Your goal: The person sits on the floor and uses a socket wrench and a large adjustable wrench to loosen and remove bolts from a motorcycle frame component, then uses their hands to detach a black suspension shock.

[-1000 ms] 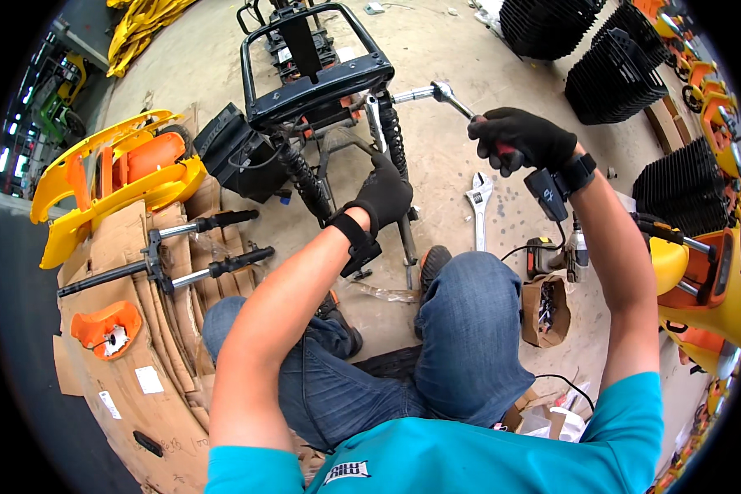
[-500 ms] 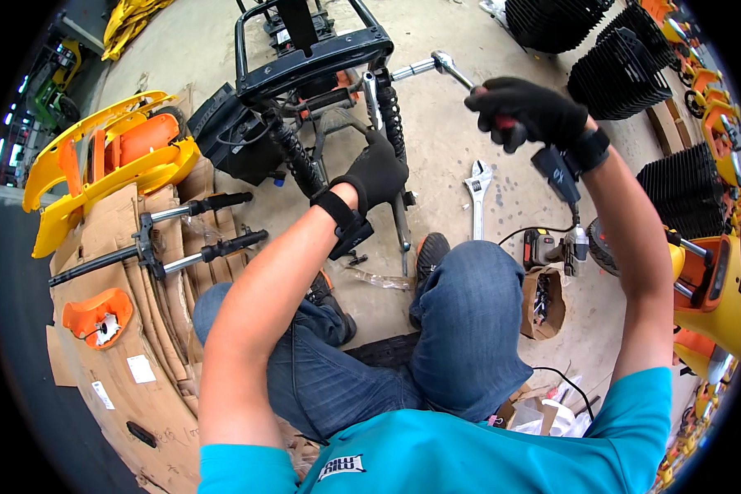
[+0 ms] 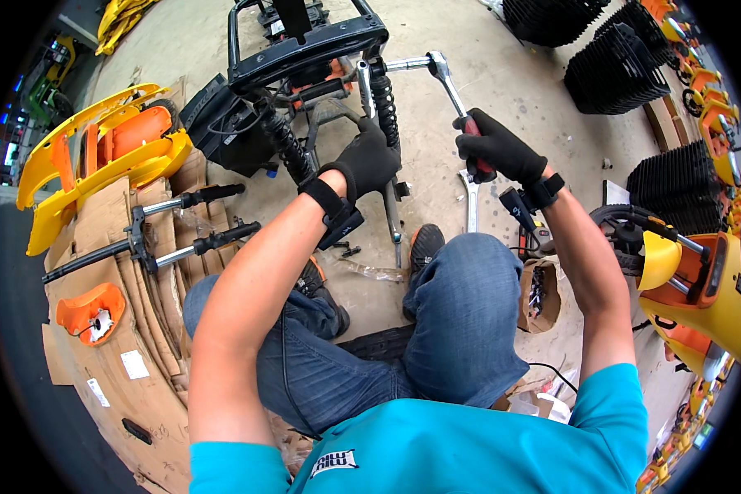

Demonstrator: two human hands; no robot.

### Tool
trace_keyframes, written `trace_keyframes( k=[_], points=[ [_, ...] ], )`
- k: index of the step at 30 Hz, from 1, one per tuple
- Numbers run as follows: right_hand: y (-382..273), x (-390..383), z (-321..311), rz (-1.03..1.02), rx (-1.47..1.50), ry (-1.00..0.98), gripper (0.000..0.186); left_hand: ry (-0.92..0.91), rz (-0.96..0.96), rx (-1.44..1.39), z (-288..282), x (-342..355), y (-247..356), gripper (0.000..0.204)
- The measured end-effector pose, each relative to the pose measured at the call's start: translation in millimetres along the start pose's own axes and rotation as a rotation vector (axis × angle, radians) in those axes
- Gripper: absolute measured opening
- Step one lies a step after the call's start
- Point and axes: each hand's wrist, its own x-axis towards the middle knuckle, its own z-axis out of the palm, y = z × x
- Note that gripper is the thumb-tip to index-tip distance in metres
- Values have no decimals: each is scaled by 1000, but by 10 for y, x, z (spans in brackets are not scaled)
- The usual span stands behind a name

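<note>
In my gloved right hand is the red-and-black handle of a ratchet, gripped with curled fingers; its head joins a chrome extension running left to the top of a coil shock on a black scooter frame. My gloved left hand is closed at the lower end of an upright chrome wrench beside that shock; the second shock stands left of it. A large adjustable wrench lies on the floor, partly behind my right hand.
Cardboard sheets at left carry a fork, an orange part and yellow-orange panels. At right are black stacked baskets, a yellow scooter body and a paper bag. My legs are in front.
My right hand has moved down and left, swinging the ratchet handle steeper. My left hand stays at the upright wrench. The view has shifted slightly.
</note>
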Motion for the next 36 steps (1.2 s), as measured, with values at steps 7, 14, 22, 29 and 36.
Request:
trace_keyframes(
  k=[7, 14, 22, 29, 36],
  points=[
    [-593, -35, -201, 120, -104, -60, 26, -39, 60, 65, -134, -33, 5, 12],
    [-841, -24, -231, 149, -164, -33, 26, -95, 97, 158, -232, -8, 51, 15],
    [75, -27, 53, 37, -57, 109, 30, 23, 51, 77, -36, -4, 49, 13],
    [993, 394, 341, -101, -154, 353, 24, 157, 52, -290, 16, 50, -1, 13],
    [-276, -95, -157, 246, -113, 40, 24, -332, 79, 164, -75, 126, 274, 24]
  ],
)
